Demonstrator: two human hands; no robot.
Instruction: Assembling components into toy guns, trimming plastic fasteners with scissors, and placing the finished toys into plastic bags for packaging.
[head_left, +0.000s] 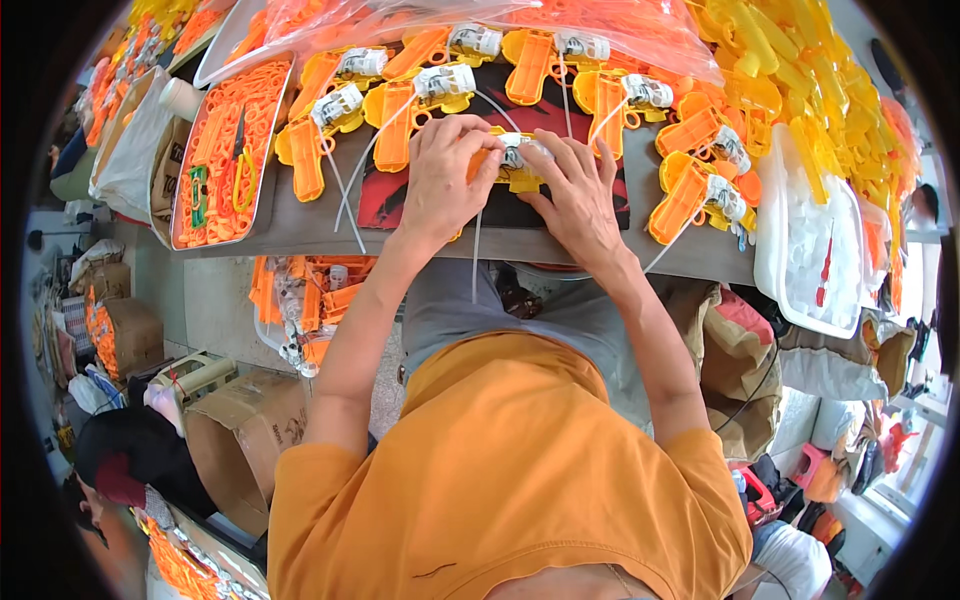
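Evidently, both hands work on one toy gun [520,182], held between them above a black-and-red mat [384,195], near the front edge of the grey table [300,235]. Yellow shows along its lower side and upper edge, orange at the left end, and between them sits a pale drum [514,152] with a dark printed picture, rounded and shiny. Long axis runs roughly left to right across the wearer's front, right end dipping slightly lower; fingers hide both ends, so cannot tell which way the muzzle points. A thin white strip [477,250] hangs straight down beneath, past the table edge toward the lap. Left hand [447,180]: thumb and forefinger pinched on the orange end, remaining fingers curled close behind. Right hand [578,195]: forefinger over the top of the right end, thumb below, clamped on it; other fingers slightly spread. Similar orange-and-yellow guns [392,140] lie in an arc beyond and to either side, several trailing strips. At left, a tray [210,243] of small orange parts, yellow-handled scissors [243,180] on top. At right, a white tub [775,235] of translucent pieces, a red tool [824,270] lying on them.
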